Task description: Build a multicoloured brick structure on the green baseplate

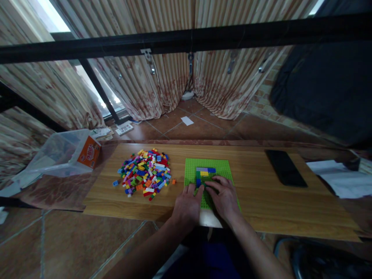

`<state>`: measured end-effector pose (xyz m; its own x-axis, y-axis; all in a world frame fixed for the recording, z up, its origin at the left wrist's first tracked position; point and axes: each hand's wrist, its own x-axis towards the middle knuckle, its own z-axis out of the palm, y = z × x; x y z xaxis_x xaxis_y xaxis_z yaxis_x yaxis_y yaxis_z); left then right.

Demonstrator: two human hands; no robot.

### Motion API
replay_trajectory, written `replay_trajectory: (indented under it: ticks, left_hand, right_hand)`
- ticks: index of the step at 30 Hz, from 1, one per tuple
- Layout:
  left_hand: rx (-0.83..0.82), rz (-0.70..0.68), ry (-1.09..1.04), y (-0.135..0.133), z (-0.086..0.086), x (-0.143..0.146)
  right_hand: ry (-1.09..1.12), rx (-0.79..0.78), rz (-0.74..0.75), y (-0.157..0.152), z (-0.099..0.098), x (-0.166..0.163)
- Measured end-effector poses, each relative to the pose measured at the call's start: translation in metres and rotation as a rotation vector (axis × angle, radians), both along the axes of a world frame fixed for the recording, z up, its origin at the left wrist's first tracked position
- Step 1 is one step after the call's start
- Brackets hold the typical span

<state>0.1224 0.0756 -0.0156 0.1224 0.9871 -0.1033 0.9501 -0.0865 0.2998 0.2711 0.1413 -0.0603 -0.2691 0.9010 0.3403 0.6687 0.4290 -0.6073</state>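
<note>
A bright green baseplate [192, 166] lies on a low wooden table [255, 193]. Several small bricks in purple, blue, yellow and green [205, 171] are stuck on its middle. My left hand [187, 205] rests on the plate's near left edge, fingers pointing at the bricks. My right hand [223, 195] lies flat on the plate just right of it, fingertips pressing at the lower bricks. Whether a brick is under the fingers is hidden. A heap of loose coloured bricks [145, 172] sits to the left on the table.
A black phone [285, 167] lies at the table's right. White papers [337, 176] sit beyond the right end. A clear plastic box with an orange label [65, 153] lies on the floor at left. Curtains and a black bar stand behind.
</note>
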Motion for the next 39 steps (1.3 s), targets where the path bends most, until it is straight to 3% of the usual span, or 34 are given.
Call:
replay_trajectory:
  ticks: [17,25,33,39]
  left_hand:
    - [-0.104,0.007,0.093,0.013,0.013,0.006]
    - [-0.09,0.013,0.081,0.007,0.003,0.01]
    - [-0.041,0.035,0.02,0.003,-0.006,0.006]
    - [0.111,0.019,-0.129,-0.003,-0.022,-0.001]
  right_hand:
    - [-0.219,-0.201,0.089,0.015,0.028,-0.001]
    - [-0.14,-0.149,0.05,0.01,0.015,0.001]
    - [-0.133,-0.176,0.096,0.016,0.017,0.004]
    - [0.104,-0.2,0.043,0.012,0.016,0.022]
